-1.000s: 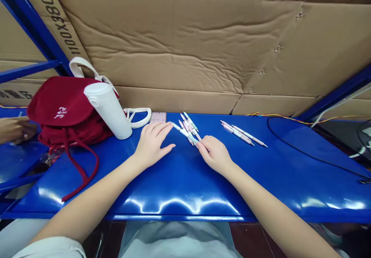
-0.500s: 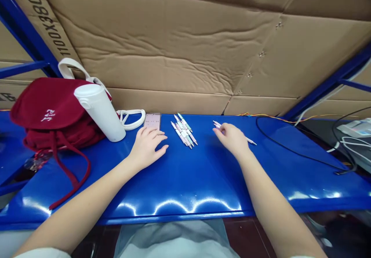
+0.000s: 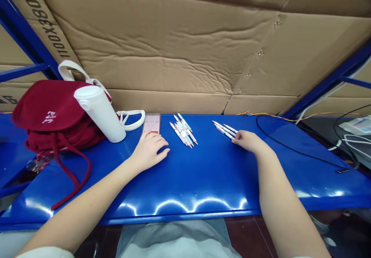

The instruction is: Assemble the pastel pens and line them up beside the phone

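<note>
My left hand (image 3: 150, 148) lies on the table with its fingers spread, holding nothing. Its fingertips are by the lower edge of a phone (image 3: 152, 123) that displays a running timer. In the middle, several pastel pens (image 3: 183, 130) lie side by side in a slanted bunch. To the right is a smaller group of pens (image 3: 223, 129), pointing up and left. My right hand (image 3: 247, 140) has its thumb and fingers pinched at the near end of this group, on a pen; the fingers partly hide the ends, so how many they grip is unclear.
A dark red bag (image 3: 55, 103) and a leaning white bottle (image 3: 100, 113) stand on the left of the blue table (image 3: 185, 180). A white strap (image 3: 135, 121) lies beside the phone. Black cable (image 3: 298, 155) loops on the right. Cardboard (image 3: 174, 72) walls the back.
My right hand has moved right and slightly nearer, from over the small pen group to its near end, uncovering the pens. The left hand has barely shifted.
</note>
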The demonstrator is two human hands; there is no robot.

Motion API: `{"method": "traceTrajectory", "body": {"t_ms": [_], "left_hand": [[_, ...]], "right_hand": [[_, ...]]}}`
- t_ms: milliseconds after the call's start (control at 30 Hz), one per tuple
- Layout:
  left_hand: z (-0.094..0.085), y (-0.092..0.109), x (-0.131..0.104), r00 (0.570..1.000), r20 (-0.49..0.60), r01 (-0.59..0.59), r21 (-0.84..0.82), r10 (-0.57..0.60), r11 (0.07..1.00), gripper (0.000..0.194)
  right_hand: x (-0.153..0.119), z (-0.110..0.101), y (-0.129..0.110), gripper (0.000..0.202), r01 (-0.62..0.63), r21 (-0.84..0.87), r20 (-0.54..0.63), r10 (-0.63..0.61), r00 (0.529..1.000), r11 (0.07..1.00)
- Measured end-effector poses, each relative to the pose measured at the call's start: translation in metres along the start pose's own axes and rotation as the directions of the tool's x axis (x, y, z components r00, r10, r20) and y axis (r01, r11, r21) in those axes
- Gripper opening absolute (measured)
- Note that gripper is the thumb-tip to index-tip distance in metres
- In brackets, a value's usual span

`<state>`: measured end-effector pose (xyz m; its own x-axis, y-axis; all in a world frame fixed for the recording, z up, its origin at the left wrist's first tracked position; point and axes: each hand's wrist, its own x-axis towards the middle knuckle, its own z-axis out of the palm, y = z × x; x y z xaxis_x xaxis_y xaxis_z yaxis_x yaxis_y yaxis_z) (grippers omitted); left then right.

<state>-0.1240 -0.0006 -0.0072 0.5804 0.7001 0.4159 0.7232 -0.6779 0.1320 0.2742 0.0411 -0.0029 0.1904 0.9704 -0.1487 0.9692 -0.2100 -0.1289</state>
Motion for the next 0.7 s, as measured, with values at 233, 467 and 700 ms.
{"method": "traceTrajectory", "body": {"t_ms": [233, 467, 700], "left_hand": [[0.000, 0.004, 0.001, 0.994, -0.099, -0.042, 0.039, 0.046, 0.998, 0.035], [0.003, 0.017, 0.000, 0.973, -0.007, -0.231, 0.075, 0.232, 0.970, 0.024], [0.007, 0.011, -0.002, 0.982, 0.054, -0.183, 0.036, 0.181, 0.983, 0.030]], "right_hand": [[-0.033, -0.001, -0.062, 0.021, 0.447, 0.255, -0.240, -0.392, 0.888, 0.857], [-0.087, 0.038, -0.149, 0.022, 0.626, 0.590, -0.134, -0.703, 0.699, 0.510], [-0.075, 0.035, -0.135, 0.027, 0.705, 0.432, -0.088, -0.752, 0.653, 0.562]]}}
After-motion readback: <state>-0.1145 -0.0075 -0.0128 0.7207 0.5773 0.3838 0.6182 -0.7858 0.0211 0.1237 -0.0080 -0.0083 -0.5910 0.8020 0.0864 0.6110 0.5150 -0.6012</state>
